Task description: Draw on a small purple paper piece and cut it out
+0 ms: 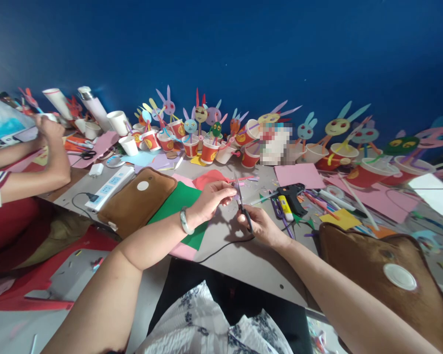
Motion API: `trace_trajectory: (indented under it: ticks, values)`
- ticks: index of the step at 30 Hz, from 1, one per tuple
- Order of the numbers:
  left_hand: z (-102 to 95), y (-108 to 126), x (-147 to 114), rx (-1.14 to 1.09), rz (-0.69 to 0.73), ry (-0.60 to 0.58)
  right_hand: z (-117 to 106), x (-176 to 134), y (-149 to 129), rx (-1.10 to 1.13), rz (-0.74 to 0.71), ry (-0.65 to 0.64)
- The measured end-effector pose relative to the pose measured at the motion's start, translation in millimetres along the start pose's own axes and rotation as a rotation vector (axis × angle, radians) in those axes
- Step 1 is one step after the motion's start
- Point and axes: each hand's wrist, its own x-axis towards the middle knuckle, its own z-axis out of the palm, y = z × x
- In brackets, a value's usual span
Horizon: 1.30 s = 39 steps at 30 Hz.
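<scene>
My right hand (264,225) is wrapped round the black handles of a pair of scissors (242,204), whose blades point away from me and up. Just left of the blades, my left hand (213,199) pinches a small piece of purple paper (237,192). The paper is at the blades, but I cannot tell whether they touch it. Below my left forearm lies a sheet of green paper (180,209). A red sheet of paper (208,179) rests behind my left hand. Beyond the scissors, tiny paper scraps are scattered over the table (229,265).
Paper cups with paper rabbit figures (210,150) line the wall. Right of my hands lie a black glue gun (293,196) and a yellow glue stick (285,207). Brown cushions (133,196) flank me, near a power strip (112,187). A co-worker's arms (51,147) are at left.
</scene>
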Motion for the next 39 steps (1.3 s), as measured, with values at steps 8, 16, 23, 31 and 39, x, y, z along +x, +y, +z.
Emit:
trace_trajectory:
  ticks: [8,16,23,31,39]
  values:
    - [0.0,-0.4,0.7,-0.009,0.0,0.007,0.7,1.0,0.3,-0.02,-0.004,0.01]
    - [1.0,2.3,-0.2,-0.005,0.003,0.008,0.8,0.9,2.1,-0.034,-0.019,0.008]
    - [0.4,3.3,-0.7,-0.004,-0.001,0.009,0.6,0.9,0.5,-0.031,-0.009,0.012]
    - [-1.7,3.9,-0.9,0.018,0.003,0.012,-1.1,1.2,-2.0,-0.059,-0.002,0.038]
    - [-1.2,5.0,-0.9,0.03,0.012,0.018,-4.0,1.8,2.5,-0.058,-0.015,0.018]
